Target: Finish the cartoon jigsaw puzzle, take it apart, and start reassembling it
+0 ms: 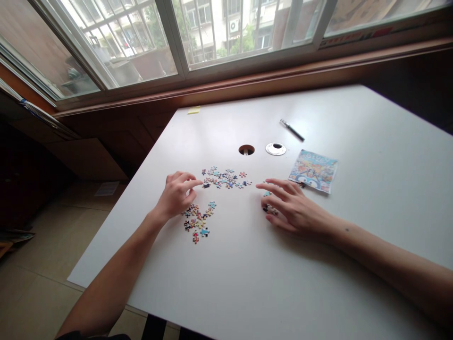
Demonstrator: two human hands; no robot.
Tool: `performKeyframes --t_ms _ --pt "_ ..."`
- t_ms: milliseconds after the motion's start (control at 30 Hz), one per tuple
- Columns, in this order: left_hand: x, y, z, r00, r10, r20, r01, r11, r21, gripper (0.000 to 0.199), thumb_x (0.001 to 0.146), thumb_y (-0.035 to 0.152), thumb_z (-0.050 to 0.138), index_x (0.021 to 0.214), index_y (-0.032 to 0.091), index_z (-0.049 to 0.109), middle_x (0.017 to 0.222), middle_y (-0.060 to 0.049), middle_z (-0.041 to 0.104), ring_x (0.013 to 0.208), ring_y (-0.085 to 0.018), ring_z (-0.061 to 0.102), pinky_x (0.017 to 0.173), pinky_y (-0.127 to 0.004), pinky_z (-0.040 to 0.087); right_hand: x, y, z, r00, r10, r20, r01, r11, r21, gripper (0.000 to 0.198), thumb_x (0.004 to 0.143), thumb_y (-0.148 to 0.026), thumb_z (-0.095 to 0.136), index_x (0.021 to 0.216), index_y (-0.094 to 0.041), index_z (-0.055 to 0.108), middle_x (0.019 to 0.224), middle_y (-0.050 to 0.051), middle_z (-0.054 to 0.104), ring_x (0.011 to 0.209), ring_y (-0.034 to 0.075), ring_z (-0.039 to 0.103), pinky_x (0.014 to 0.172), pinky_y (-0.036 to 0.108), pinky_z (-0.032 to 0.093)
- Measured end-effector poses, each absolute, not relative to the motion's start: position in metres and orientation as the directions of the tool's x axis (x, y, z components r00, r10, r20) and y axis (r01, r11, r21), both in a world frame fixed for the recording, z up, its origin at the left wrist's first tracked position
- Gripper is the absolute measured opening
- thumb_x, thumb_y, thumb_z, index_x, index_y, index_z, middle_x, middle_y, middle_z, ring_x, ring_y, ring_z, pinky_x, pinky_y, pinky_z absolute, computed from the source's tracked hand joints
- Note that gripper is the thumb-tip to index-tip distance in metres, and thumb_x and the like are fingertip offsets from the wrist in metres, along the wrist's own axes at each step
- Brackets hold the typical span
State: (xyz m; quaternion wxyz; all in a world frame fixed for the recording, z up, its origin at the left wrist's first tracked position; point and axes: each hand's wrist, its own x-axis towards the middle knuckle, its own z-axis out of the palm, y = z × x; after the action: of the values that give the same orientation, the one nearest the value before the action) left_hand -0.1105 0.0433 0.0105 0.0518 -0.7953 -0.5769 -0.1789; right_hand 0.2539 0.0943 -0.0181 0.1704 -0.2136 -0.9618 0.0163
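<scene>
Small colourful jigsaw puzzle pieces lie on the white table in groups. My left hand (179, 192) reaches with its index finger to a dark puzzle piece (206, 185) at the left edge of the far group (226, 179); its other fingers are curled. Below that hand lies a nearer group of puzzle pieces (196, 218), partly hidden by it. My right hand (287, 205) is spread low over the table, fingers apart, above a few more puzzle pieces (271, 209) that it partly covers. Beyond it lies a blue picture packet (314, 170).
The white table (226, 283) stands by a barred window (233, 33). A black pen (292, 130), a round metal cover (276, 149) and a cable hole (247, 150) are farther back. A yellow sticky note (194, 110) is at the far left edge.
</scene>
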Motion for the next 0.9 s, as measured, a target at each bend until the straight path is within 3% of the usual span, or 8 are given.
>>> performKeyframes --t_ms 100,300,500,733,900 --pt "-0.112 0.044 0.008 0.293 0.910 0.295 0.933 -0.339 0.120 0.039 0.088 0.013 0.053 0.118 0.031 0.070 0.114 -0.004 0.066 0.110 -0.025 0.056 0.095 -0.043 0.035 0.254 0.094 -0.018 -0.836 0.443 0.324 0.421 0.896 -0.140 0.023 0.093 -0.032 0.055 0.114 -0.022 0.056 0.148 0.014 0.048 0.138 0.036 0.038 0.103 0.055 0.038" --pt "-0.102 0.040 0.007 0.313 0.918 0.243 0.923 -0.354 0.152 0.031 0.090 0.018 0.053 0.112 0.030 0.071 0.116 -0.004 0.065 0.111 -0.025 0.054 0.098 -0.044 0.033 0.253 0.093 -0.016 -0.833 0.453 0.317 0.426 0.891 -0.154 0.025 0.093 -0.032 0.054 0.116 -0.022 0.055 0.144 0.014 0.050 0.136 0.035 0.039 0.103 0.054 0.039" --pt "-0.063 0.023 0.014 0.589 0.791 0.167 0.760 -0.612 0.220 0.044 0.092 0.025 0.053 0.134 0.036 0.058 0.137 -0.003 0.056 0.131 -0.027 0.044 0.111 -0.045 0.028 0.254 0.094 -0.018 -0.844 0.426 0.326 0.404 0.904 -0.139 0.036 0.093 -0.031 0.055 0.129 -0.026 0.055 0.148 0.012 0.048 0.136 0.035 0.039 0.104 0.056 0.038" --pt "-0.092 0.036 0.015 0.264 0.902 0.341 0.917 -0.345 0.203 0.026 0.095 0.018 0.048 0.109 0.026 0.069 0.117 -0.003 0.068 0.112 -0.023 0.057 0.100 -0.043 0.034 0.256 0.094 -0.012 -0.918 0.237 0.317 0.212 0.971 -0.114 0.046 0.089 -0.034 0.062 0.135 -0.037 0.056 0.154 0.007 0.040 0.140 0.037 0.034 0.107 0.062 0.034" --pt "-0.100 0.040 0.012 0.191 0.924 0.332 0.945 -0.265 0.191 0.024 0.093 0.018 0.049 0.104 0.026 0.069 0.115 -0.002 0.069 0.110 -0.023 0.058 0.099 -0.042 0.034 0.256 0.093 -0.016 -0.871 0.320 0.372 0.275 0.946 -0.169 0.021 0.088 -0.023 0.062 0.109 -0.028 0.065 0.141 0.010 0.053 0.135 0.034 0.041 0.104 0.055 0.041"
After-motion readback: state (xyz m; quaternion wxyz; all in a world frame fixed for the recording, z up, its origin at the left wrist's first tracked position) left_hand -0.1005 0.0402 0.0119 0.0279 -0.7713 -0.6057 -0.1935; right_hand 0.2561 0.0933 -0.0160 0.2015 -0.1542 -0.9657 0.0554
